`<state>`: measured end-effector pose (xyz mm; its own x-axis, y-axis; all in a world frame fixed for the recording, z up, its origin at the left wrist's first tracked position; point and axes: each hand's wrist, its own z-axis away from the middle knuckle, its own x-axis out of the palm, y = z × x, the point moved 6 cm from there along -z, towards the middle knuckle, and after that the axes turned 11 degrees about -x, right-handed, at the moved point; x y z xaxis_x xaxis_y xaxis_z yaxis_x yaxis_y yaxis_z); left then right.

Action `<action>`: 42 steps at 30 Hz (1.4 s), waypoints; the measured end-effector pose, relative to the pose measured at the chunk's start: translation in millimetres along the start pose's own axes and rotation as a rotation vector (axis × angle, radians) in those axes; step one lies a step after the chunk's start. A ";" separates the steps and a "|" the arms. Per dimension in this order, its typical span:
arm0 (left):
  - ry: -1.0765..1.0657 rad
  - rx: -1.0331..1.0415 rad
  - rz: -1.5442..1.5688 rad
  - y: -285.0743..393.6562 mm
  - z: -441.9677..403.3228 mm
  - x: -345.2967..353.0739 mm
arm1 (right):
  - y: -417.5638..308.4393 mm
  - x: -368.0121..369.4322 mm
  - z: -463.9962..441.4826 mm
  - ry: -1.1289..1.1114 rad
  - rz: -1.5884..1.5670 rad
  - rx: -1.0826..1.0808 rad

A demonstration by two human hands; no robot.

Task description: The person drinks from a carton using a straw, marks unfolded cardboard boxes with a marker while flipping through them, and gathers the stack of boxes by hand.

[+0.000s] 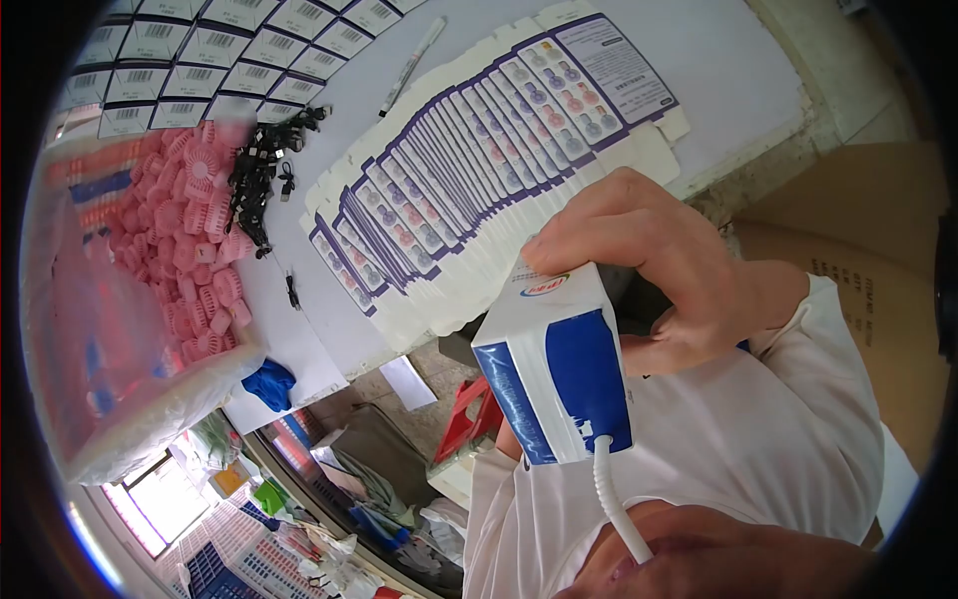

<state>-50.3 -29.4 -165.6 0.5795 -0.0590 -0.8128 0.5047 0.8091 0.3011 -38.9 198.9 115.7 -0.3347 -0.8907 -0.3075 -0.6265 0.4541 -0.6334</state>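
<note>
One drink carton [584, 384], clasped in the right hand [664, 265], seemingly runs lengthwise toward its straw [613, 504]; left hand unseen, grip unknown.

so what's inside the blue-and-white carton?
Only a white straw is seen going into the carton. Contents and the straw's inner end can't be seen; the opaque walls cover them. The right hand grips it from the sides.

The left hand is out of sight, its bare arm [508, 440] running behind the blue-and-white drink carton [584, 364]. Cloudy plastic sheeting [85, 319] veils some pink plastic fans [203, 170]. White barcoded boxes [212, 46] are cut off above, print unreadably small.
</note>
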 end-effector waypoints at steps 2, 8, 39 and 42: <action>0.000 -0.001 -0.002 -0.4 0.6 0.4 | 0.4 2.1 -1.7 -0.005 0.003 -0.006; -0.004 -0.004 -0.011 -2.4 1.7 2.5 | 1.5 7.7 -4.4 -0.011 0.002 0.005; -0.023 0.172 0.181 40.4 26.3 -74.6 | 230.6 -80.3 -52.4 0.253 0.316 0.433; -0.108 0.266 0.428 64.7 37.5 -120.6 | 264.9 -89.3 -49.4 0.289 0.347 0.468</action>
<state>-63.5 8.2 -29.4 0.8252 0.1736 -0.5375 0.3452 0.5981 0.7232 -209.8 399.7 10.5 -0.6793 -0.6230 -0.3879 -0.0971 0.6002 -0.7939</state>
